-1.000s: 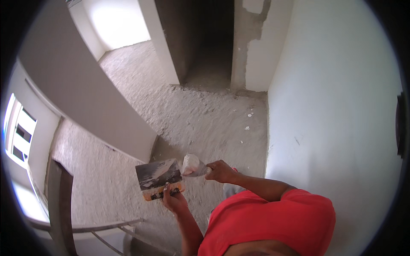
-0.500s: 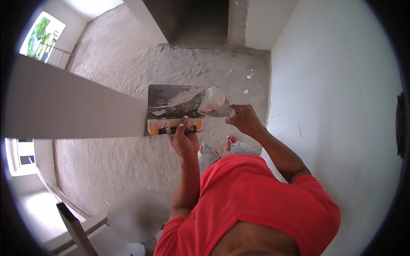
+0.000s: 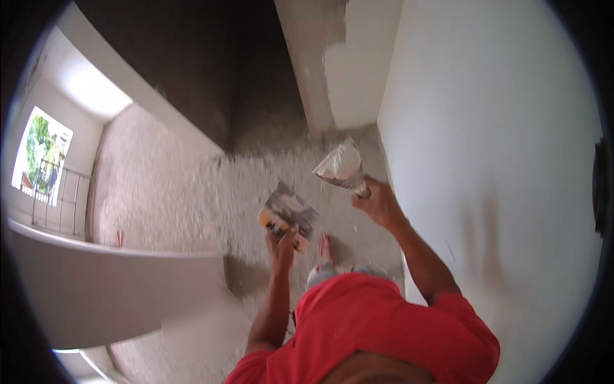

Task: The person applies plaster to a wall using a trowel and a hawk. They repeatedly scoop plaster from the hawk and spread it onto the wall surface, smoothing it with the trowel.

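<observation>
My left hand is closed on a wide putty blade with an orange-and-black grip. The blade is held tilted over the floor, its dark face smeared with pale putty. Farther right and a little higher in the picture, my right hand grips the handle of a putty knife. White putty coats much of that knife's flared blade. The two tools are apart, and neither touches a wall.
A pale smooth wall runs along my right. Ahead, a partly coated wall end stands beside a dark opening. A low white wall lies to my left. The rough concrete floor reaches toward a window.
The putty knife has come away from the wide blade. The wide blade has turned and moved lower, toward my body. My view has swung, bringing more of the dark opening into sight.
</observation>
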`<control>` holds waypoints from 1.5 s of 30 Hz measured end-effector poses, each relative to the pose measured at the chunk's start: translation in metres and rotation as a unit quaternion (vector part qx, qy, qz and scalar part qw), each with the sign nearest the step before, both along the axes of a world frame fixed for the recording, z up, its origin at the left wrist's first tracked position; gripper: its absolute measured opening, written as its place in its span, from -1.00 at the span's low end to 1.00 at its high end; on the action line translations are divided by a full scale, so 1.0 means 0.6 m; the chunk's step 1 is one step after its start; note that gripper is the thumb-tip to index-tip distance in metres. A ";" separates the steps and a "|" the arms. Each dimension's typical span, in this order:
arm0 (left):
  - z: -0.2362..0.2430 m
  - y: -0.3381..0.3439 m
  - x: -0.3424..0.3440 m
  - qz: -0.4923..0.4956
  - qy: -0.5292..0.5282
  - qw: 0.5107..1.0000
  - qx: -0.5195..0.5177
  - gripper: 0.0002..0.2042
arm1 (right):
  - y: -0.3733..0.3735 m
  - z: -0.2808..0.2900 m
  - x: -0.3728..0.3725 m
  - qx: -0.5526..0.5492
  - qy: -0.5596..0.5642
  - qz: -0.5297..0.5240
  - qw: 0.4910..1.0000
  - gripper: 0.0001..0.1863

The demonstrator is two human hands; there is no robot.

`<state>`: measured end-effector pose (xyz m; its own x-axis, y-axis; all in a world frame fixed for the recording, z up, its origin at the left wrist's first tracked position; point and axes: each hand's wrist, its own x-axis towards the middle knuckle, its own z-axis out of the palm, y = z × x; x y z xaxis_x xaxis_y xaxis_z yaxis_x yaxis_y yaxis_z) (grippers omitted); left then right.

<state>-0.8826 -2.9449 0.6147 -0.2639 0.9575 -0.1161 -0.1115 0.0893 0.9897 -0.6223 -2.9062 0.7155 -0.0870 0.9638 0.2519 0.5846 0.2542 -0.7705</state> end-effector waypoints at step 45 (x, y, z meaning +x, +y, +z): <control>0.807 -0.061 -0.012 -0.044 0.253 0.819 0.513 -0.67 | -0.907 -0.499 -0.311 -0.367 -0.082 -0.445 0.813 -0.38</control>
